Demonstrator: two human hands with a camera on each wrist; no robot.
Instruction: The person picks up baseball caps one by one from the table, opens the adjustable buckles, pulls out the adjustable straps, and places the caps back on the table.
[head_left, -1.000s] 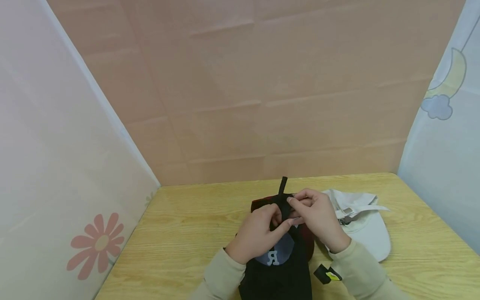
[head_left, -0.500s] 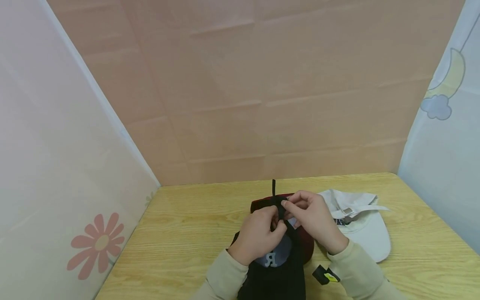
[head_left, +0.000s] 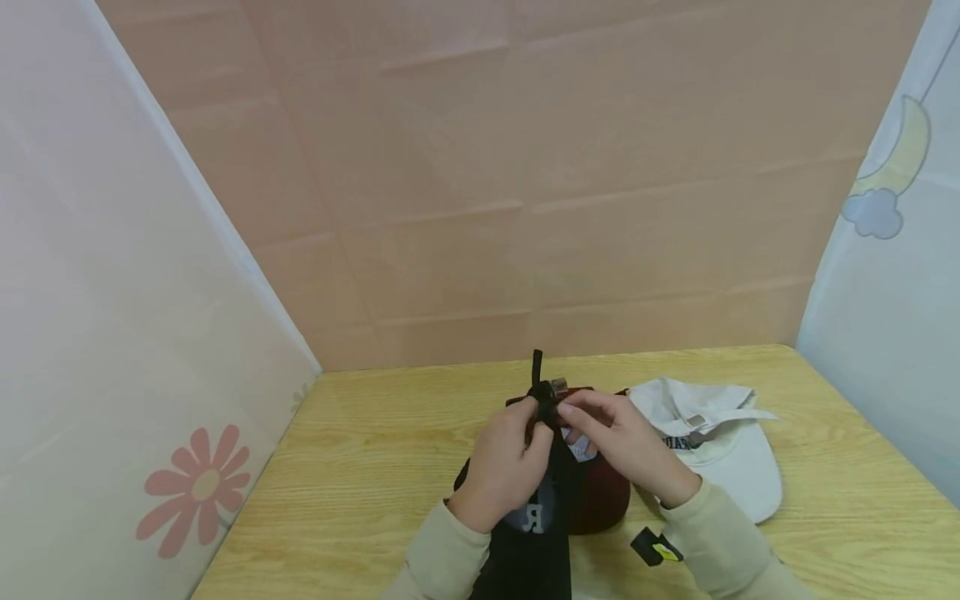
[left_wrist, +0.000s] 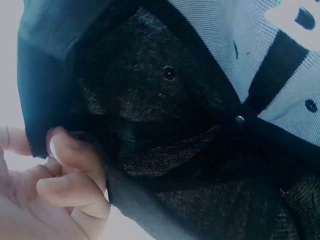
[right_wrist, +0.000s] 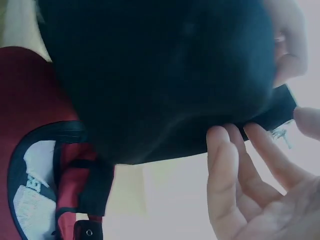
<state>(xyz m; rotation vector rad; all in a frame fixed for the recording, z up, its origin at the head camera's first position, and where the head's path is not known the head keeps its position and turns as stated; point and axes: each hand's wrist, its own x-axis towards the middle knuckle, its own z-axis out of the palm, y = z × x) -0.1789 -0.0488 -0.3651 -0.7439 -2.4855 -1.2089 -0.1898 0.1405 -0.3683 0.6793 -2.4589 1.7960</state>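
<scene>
Both hands hold a black baseball cap (head_left: 517, 567) upright over the table, strap side up. In the head view, my left hand (head_left: 501, 462) pinches the cap's strap band, and its loose strap end (head_left: 537, 367) sticks up past the fingers. Close beside it, my right hand (head_left: 626, 440) pinches the same band with thumb and fingertips. A small metal buckle (right_wrist: 281, 135) shows by the right fingertips in the right wrist view. The left wrist view looks into the cap's dark lining (left_wrist: 165, 110), with left fingers (left_wrist: 75, 190) curled at its edge.
A dark red cap (head_left: 606, 496) lies partly behind the black one. To the right lies a white cap (head_left: 746, 467) with its strap sticking out. The wooden table (head_left: 360, 467) meets a pinkish-brown back screen (head_left: 525, 208), with pale printed side screens.
The black cap has turned and shifted left, uncovering more of the red cap. The strap end now stands further left, and the buckle has come into view beside it.
</scene>
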